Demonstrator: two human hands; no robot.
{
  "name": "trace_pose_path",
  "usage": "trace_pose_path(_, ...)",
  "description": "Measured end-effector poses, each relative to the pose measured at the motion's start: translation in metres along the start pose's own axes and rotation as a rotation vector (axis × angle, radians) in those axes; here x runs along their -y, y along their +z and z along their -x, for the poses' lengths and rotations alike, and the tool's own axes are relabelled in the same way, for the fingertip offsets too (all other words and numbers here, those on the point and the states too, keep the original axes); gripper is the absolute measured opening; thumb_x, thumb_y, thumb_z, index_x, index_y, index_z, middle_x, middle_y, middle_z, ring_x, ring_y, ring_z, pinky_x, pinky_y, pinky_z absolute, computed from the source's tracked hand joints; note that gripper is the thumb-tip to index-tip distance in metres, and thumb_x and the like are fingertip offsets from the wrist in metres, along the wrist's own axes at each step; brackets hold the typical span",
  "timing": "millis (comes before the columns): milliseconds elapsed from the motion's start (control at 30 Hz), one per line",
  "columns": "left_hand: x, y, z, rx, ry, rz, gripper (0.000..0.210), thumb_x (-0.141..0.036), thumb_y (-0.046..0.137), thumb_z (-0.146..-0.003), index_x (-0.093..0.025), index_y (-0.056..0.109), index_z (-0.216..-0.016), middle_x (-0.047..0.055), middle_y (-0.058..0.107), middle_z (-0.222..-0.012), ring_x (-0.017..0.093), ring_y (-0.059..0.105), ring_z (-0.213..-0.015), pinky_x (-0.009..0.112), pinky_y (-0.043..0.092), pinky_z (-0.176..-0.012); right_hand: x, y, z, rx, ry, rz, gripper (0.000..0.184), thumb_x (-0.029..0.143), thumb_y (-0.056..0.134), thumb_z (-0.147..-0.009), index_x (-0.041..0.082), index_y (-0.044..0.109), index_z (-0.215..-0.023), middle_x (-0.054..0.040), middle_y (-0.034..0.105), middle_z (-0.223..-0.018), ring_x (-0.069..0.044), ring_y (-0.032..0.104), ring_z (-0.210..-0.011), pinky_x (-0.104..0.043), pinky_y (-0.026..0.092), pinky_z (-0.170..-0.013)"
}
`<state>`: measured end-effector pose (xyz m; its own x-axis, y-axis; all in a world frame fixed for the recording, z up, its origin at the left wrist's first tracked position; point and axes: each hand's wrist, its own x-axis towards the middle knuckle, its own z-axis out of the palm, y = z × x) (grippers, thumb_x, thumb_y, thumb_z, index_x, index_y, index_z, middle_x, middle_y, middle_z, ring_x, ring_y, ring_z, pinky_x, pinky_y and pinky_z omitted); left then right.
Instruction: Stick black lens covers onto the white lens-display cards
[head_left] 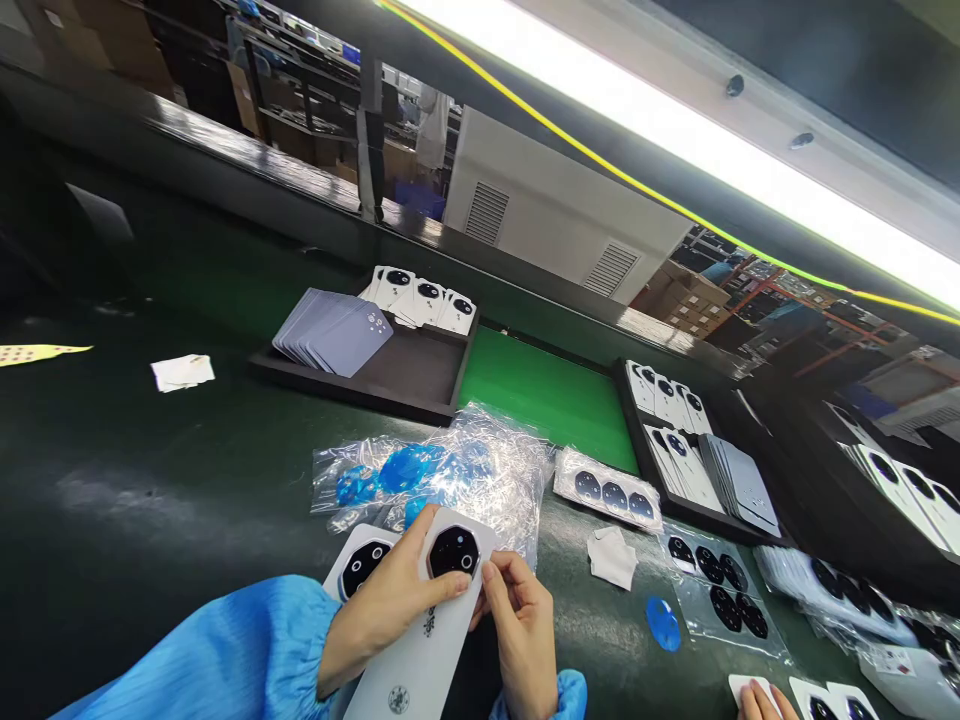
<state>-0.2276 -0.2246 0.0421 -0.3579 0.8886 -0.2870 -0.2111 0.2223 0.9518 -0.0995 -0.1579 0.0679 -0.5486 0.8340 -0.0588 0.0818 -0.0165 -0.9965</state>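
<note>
My left hand (390, 605) is closed around a white phone back cover (431, 650), its thumb lying just below the black camera lens plate (453, 551). The cover is tilted, with a round printed emblem near its lower end. At the cover's right edge, my right hand (523, 630) pinches with thumb and forefinger; its other fingers are curled and partly hidden. A second white back cover (341, 570) with a black lens plate lies under or behind my left hand, mostly covered by it.
Clear plastic bags and blue film (409, 468) lie just beyond my hands. A black tray (420, 375) holds grey and white covers; another tray (701, 515) stands right. Bagged lens plates (615, 495) and a blue disc (663, 623) lie nearby. A co-worker's hand (763, 702) touches covers.
</note>
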Motion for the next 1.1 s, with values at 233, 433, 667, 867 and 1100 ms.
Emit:
trace_pose_path(233,-0.006,0.002,-0.007,-0.119,0.023,-0.047,0.057,-0.049,0.075,-0.059,-0.017,0.057,-0.102,0.007,0.066,-0.093,0.031,0.06,-0.097,0.036,0.048,-0.083,-0.009,0.006,0.005,-0.018,-0.077,0.02,0.044,0.062,0.059,-0.08,0.02,0.057,-0.067,0.0036,0.051,-0.054,-0.009,0.048,-0.044,-0.02,0.044,-0.046)
trace_pose_path(433,-0.026,-0.002,-0.005,-0.047,0.062,-0.024,0.035,-0.05,0.068,-0.068,-0.02,0.049,-0.07,-0.003,0.053,-0.066,0.018,0.054,-0.068,0.026,0.044,-0.065,-0.026,0.012,0.011,-0.098,-0.168,0.104,0.036,0.052,0.054,-0.087,0.02,0.059,-0.071,0.0033,0.051,-0.056,-0.01,0.048,-0.047,-0.02,0.043,-0.049)
trace_pose_path(667,-0.03,0.002,-0.001,0.004,-0.048,0.162,0.045,-0.061,0.066,-0.068,-0.021,0.047,-0.069,-0.005,0.051,-0.059,0.014,0.05,-0.054,0.023,0.04,-0.052,-0.014,0.012,0.003,0.029,-0.004,-0.049,0.049,0.068,0.057,-0.076,0.021,0.047,-0.067,0.0066,0.042,-0.051,-0.008,0.039,-0.041,-0.02,0.035,-0.042)
trace_pose_path(867,-0.024,-0.001,0.004,-0.05,0.001,0.018,0.042,-0.064,0.061,-0.071,-0.024,0.065,-0.084,0.006,0.07,-0.095,0.03,0.059,-0.109,0.033,0.049,-0.086,-0.017,0.012,0.0,-0.016,0.085,-0.142,0.049,0.066,0.064,-0.071,0.021,0.046,-0.065,0.0061,0.038,-0.058,-0.008,0.031,-0.051,-0.02,0.03,-0.044)
trace_pose_path(1100,-0.023,-0.008,-0.006,0.025,-0.026,-0.162,0.047,-0.061,0.068,-0.058,-0.021,0.067,-0.082,0.007,0.071,-0.097,0.035,0.058,-0.107,0.038,0.048,-0.09,-0.02,0.014,0.0,-0.057,0.075,-0.243,0.047,0.063,0.065,-0.072,0.02,0.046,-0.065,0.0047,0.04,-0.062,-0.011,0.034,-0.06,-0.024,0.036,-0.059)
